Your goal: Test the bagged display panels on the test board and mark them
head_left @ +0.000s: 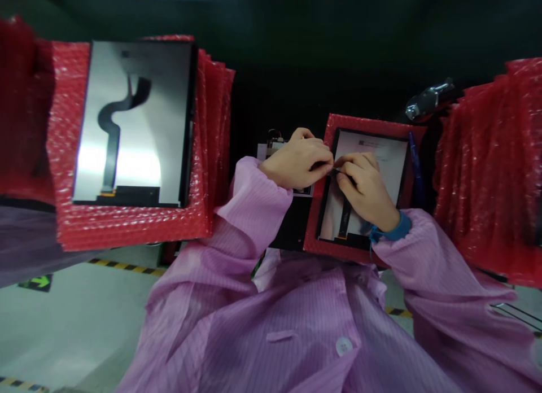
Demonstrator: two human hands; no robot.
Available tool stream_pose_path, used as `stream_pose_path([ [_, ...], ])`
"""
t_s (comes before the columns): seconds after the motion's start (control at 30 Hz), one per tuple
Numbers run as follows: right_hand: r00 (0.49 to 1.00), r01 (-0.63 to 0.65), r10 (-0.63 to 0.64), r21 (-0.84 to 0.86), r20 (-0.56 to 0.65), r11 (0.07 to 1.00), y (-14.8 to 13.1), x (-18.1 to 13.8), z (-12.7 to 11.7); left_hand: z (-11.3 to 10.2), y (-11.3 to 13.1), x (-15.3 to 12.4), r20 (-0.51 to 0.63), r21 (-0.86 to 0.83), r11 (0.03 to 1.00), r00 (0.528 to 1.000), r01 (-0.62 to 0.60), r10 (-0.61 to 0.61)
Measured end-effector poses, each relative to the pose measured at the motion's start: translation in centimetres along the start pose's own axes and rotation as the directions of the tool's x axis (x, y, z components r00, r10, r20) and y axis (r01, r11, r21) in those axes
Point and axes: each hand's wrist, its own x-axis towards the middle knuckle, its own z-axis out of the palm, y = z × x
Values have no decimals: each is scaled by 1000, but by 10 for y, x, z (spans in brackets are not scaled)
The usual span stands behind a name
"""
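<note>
A display panel (385, 150) with a pale metallic back lies on red bubble wrap in front of me, to the right. From its lower edge a black flat flex cable (345, 219) runs up beneath my right hand (366, 184). That hand is closed, its thumb and fingers pinching the dark end of the cable at the panel's left edge. My left hand (300, 158) meets it from the left, fingers bent and fingertips closed on the same small dark end. Partly hidden under my left hand is a small circuit board (302, 191) with wires.
On the left, another display panel (169, 127) with a curved flex cable rests on a stack of red bubble-wrap sheets (135, 229). More red bubble wrap (486, 173) stands at the right. A blue pen (416, 167) and a shiny wrapped object (428, 100) lie nearby.
</note>
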Motion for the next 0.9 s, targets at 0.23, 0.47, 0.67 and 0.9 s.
stream_pose_path([
  [0.23, 1000, -12, 11, 26, 27, 1000, 2, 1, 0, 4, -1, 0, -23, 10, 1000, 1000, 1, -1],
  [0.47, 998, -45, 43, 52, 40, 998, -1, 2, -1, 3, -2, -1, -17, -14, 1000, 1000, 15, -15],
  [0.67, 996, -51, 46, 69, 73, 996, 1, 3, -3, 2, -5, -2, -5, -40, 999, 1000, 10, -10],
  [0.9, 997, -39, 34, 76, 65, 996, 0, 2, -3, -3, -5, -1, 24, -108, 993, 999, 42, -40],
])
